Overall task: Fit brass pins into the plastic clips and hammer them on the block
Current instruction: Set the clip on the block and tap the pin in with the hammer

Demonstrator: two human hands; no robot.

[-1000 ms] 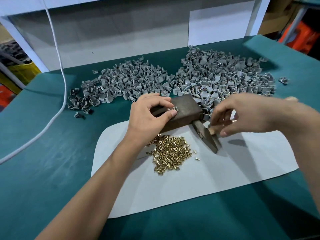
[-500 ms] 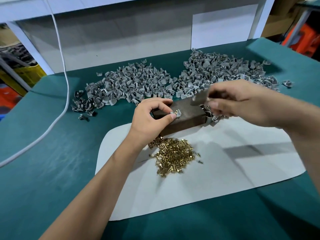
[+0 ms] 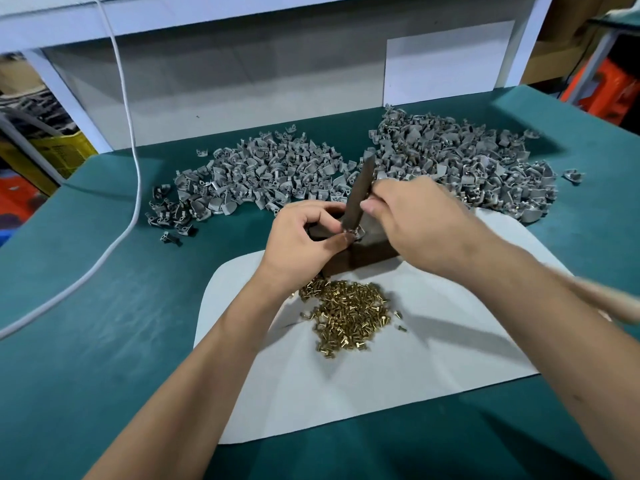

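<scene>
On a green counter (image 3: 104, 341), the left hand (image 3: 298, 244) pinches a grey clip (image 3: 356, 233) on the dark block (image 3: 367, 254) while right-hand fingers (image 3: 372, 204) grip the hammer (image 3: 356, 195), head touching it; next likely comes a careful strike clear of fingertips.

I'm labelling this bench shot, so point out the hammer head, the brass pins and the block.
hammer head (image 3: 356, 199): head view, on the dark metal shaft above the clip.
brass pins (image 3: 349, 315): head view, middle of the heap on the white sheet.
block (image 3: 372, 256): head view, its dark front face.
</scene>
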